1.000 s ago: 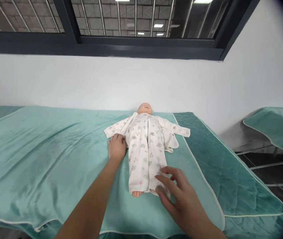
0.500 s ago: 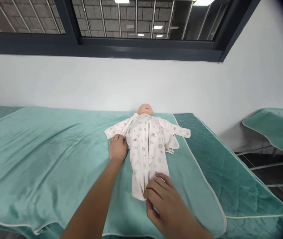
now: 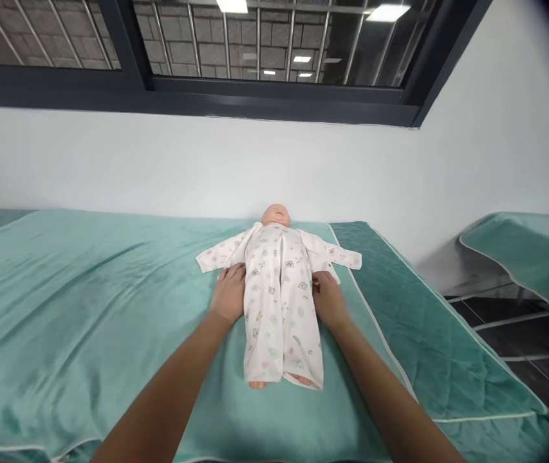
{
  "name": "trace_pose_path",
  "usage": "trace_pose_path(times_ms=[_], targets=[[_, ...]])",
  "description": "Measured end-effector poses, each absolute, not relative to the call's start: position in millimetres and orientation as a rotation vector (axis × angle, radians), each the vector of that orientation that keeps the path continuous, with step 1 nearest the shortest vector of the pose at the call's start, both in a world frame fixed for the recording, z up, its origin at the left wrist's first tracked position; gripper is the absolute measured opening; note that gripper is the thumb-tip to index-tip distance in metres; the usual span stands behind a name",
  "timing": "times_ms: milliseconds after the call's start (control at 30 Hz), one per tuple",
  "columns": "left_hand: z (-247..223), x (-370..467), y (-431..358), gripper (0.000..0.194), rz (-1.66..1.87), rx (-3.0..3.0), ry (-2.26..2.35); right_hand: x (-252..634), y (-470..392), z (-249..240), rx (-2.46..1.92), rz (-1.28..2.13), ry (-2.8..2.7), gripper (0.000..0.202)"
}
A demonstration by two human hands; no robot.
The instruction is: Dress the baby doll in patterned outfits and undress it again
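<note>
A baby doll (image 3: 275,215) lies on its back, head toward the wall. White printed baby clothes (image 3: 281,302) cover it, with both sleeves spread sideways and two legs pointing toward me. Below the leg openings a foot (image 3: 257,384) and a bit of the other show. My left hand (image 3: 229,294) is closed at the left side of the clothes, fingertips at the edge below the sleeve. On the opposite side, my right hand (image 3: 328,298) has its fingers curled in at the side edge of the cloth. Exactly how much fabric each hand pinches is hidden.
A green sheet (image 3: 85,308) covers the bed under the doll. To the right is a darker quilted cover (image 3: 428,334), then a metal frame (image 3: 520,321) with another green cloth (image 3: 535,251). A white wall (image 3: 182,167) and dark window frame (image 3: 264,106) stand behind.
My right hand has moved from the bottom of the clothes' legs up to their right side. The leg openings now lie spread, with feet showing. My left hand stays at the left side.
</note>
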State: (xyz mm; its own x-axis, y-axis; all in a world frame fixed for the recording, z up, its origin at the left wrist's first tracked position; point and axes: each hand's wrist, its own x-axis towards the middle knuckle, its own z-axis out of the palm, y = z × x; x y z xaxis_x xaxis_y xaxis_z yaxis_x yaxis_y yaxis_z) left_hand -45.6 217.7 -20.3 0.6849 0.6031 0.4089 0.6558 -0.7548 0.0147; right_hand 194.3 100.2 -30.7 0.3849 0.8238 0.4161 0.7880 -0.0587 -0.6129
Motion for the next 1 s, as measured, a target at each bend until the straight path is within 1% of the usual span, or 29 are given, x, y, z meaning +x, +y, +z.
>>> trace_pose_path(times_ms=[100, 200, 267, 333, 433, 533, 667, 733, 867, 1000], targets=[[-20.1, -44.4, 216.7, 0.026, -0.612, -2.783, -0.937, 188.1, 96.8, -31.2, -1.876, -0.043, -1.571, 0.020], [-19.5, -44.4, 213.9, 0.019, -0.620, -2.762, -0.888, 183.5, 87.4, -27.0, -1.939, -0.207, -1.691, 0.020], [-19.0, -45.0, 212.0, 0.017, -0.625, -2.754, -0.871, 184.0, 84.7, -25.6, -1.923, -0.245, -1.732, 0.021], [-18.6, -45.5, 210.5, 0.018, -0.662, -2.746, -0.841, 185.8, 84.5, -26.0, -1.885, -0.269, -1.767, 0.024], [-17.9, -44.9, 209.0, 0.025, -0.721, -2.733, -0.784, 187.4, 85.4, -27.9, -1.817, -0.301, -1.795, 0.029], [-17.8, -42.8, 208.0, 0.029, -0.706, -2.774, -0.760, 186.6, 86.1, -29.3, -1.749, -0.274, -1.869, 0.031], [-19.1, -40.1, 209.3, 0.021, -0.565, -2.905, -0.784, 184.7, 89.0, -28.9, -1.731, -0.194, -1.942, 0.027], [-19.5, -39.2, 210.7, 0.022, -0.510, -2.965, -0.777, 184.8, 90.9, -28.6, -1.739, -0.165, -1.924, 0.026], [-17.2, -38.1, 211.3, 0.030, -0.513, -2.996, -0.746, 188.2, 92.6, -31.0, -1.614, -0.086, -1.947, 0.020], [-14.7, -37.8, 208.6, 0.027, -0.519, -2.966, -0.907, 189.9, 91.0, -35.2, -1.600, -0.057, -1.962, 0.020]])
